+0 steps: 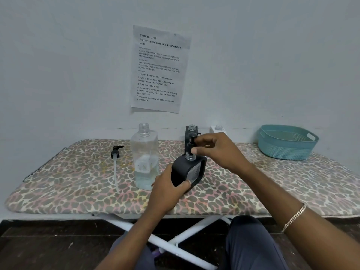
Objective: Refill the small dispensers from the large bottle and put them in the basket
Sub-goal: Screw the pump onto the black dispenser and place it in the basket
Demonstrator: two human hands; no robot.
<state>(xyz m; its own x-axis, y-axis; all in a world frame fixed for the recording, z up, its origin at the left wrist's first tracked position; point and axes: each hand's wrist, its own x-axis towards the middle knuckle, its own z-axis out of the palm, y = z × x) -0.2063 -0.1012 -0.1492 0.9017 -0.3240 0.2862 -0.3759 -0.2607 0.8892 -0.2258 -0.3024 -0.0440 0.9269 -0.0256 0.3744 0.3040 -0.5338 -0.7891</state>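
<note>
Spilling is the big worry now. The small black dispenser (180,169) leans a bit, and its clear neck shows under the pump top (191,142), so the top does not look screwed down yet. If the top goes on crooked, it may not close tight. Then the liquid could leak out later in the basket (282,152). If the dispenser leans more, liquid could run onto the ironing board (78,182). The large bottle (145,158) stands open just beside the left hand (169,189), so a bump could knock it over too.

The left hand is wrapped round the bottom of the black dispenser and holds it steady near the middle of the board. The right hand (216,151) pinches the pump top with its fingertips, right over the neck. Both hands are closed on something.

The loose pump (116,152) lies on the board to the left. Two more small dispensers, a black one (191,129) and a white one (218,128), wait open at the back by the wall. The basket sits at the far right, well apart from the hands.
</note>
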